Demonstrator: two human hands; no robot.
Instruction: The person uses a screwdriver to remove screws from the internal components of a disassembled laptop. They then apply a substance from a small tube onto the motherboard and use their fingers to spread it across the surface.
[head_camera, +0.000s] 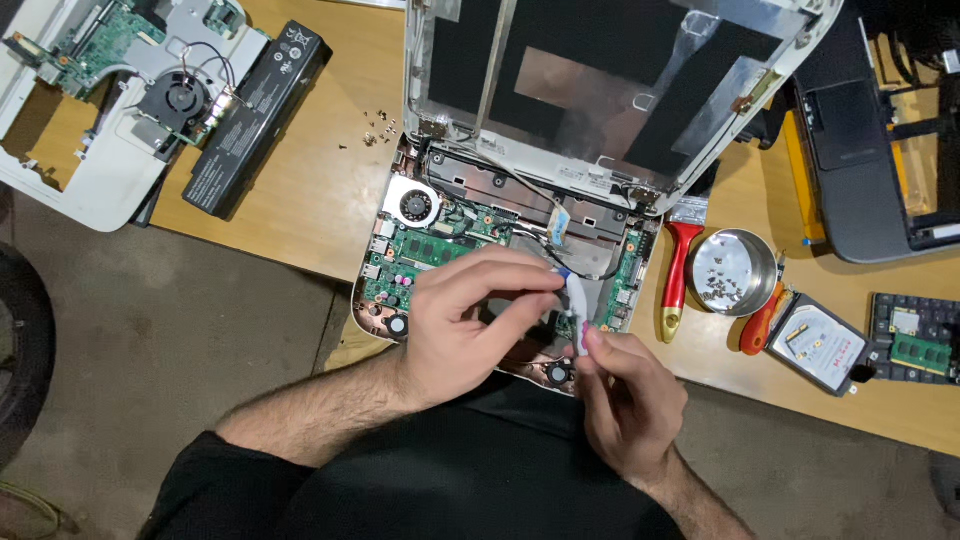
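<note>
Left hand: fingertips pinching the white ribbon cable, centre frame, steadying it above the open laptop base.
Right hand: gripping the cable's lower end, keeping it taut.
Steel bowl: right, collecting loose screws.

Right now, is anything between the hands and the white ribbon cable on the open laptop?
Nothing visible. The left hand and right hand both already pinch the white ribbon cable over the laptop's circuit board. The brush and metal bowl lie off to the right, clear of them.
</note>
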